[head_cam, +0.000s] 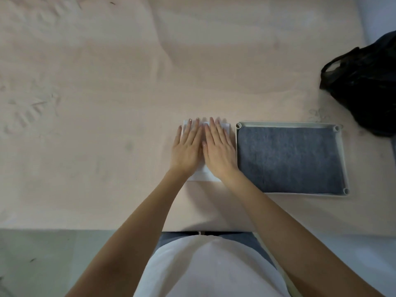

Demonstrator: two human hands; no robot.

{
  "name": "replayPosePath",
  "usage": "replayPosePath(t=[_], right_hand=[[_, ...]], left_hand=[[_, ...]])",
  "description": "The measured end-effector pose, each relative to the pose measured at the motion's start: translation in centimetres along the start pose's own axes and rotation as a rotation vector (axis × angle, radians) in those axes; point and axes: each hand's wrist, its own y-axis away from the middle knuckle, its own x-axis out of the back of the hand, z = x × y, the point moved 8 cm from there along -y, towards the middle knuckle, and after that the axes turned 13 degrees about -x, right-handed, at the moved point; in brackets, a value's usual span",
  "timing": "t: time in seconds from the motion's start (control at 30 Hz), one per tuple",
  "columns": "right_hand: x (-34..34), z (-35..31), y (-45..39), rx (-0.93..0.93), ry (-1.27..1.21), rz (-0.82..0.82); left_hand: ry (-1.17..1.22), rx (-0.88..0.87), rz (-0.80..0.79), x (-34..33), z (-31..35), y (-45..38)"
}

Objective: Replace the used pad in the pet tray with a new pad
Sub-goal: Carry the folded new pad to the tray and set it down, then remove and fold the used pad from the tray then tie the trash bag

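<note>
Pink bed sheet (107, 82) under 2 flat, ungripping hands, left hand (186, 150), right hand (218, 152), pressing folded white pad (225, 126): likely light, limp, best pinched at corners.

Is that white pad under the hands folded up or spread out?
Folded: the white pad is a small rectangle, mostly hidden beneath both flat hands, smaller than the tray.

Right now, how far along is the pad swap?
Nothing looks finished: the grey felt-like pad lies flat in the pale rectangular plastic tray. In hand: left hand and right hand press flat on the folded white pad beside the tray. Left: lift out the grey pad, unfold and lay the white one.
</note>
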Motion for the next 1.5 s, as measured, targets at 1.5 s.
replayPosePath(t=[1.5], right_hand=[[-0.8, 1.5, 8.3, -0.006, -0.213, 0.039]], left_hand=[[-0.01, -0.027, -0.183, -1.7, 1.7, 6.8]])
